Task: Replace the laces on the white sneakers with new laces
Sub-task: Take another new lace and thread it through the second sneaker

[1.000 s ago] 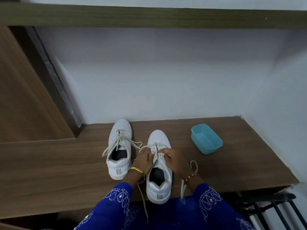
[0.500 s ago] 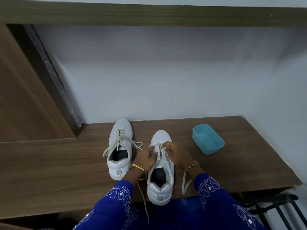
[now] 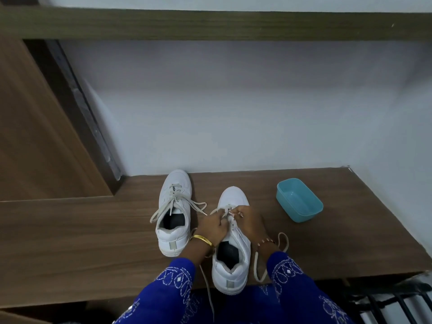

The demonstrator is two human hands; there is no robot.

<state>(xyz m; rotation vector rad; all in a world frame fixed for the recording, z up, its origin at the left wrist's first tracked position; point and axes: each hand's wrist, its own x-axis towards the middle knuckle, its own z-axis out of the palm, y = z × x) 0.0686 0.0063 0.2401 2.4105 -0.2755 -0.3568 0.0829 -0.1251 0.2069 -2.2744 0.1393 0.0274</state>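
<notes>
Two white sneakers stand toes-away on the wooden desk (image 3: 93, 230). The left sneaker (image 3: 174, 213) is laced, its loose lace ends spread to both sides. The right sneaker (image 3: 232, 251) sits at the desk's front edge. My left hand (image 3: 211, 229) and my right hand (image 3: 249, 222) meet over its upper eyelets, each pinching the off-white lace (image 3: 226, 210). One lace end (image 3: 268, 258) loops beside my right wrist; the other (image 3: 208, 293) hangs over the desk edge.
An empty light-blue plastic tub (image 3: 299, 201) stands to the right of the sneakers. A white wall rises behind the desk, under a wooden shelf (image 3: 210, 24). A wooden panel (image 3: 35, 136) is at left, a black metal rack (image 3: 392, 300) at bottom right.
Both hands have shifted a little up the right sneaker toward the toe, staying on the lace. The loose lace end by my right wrist has moved slightly.
</notes>
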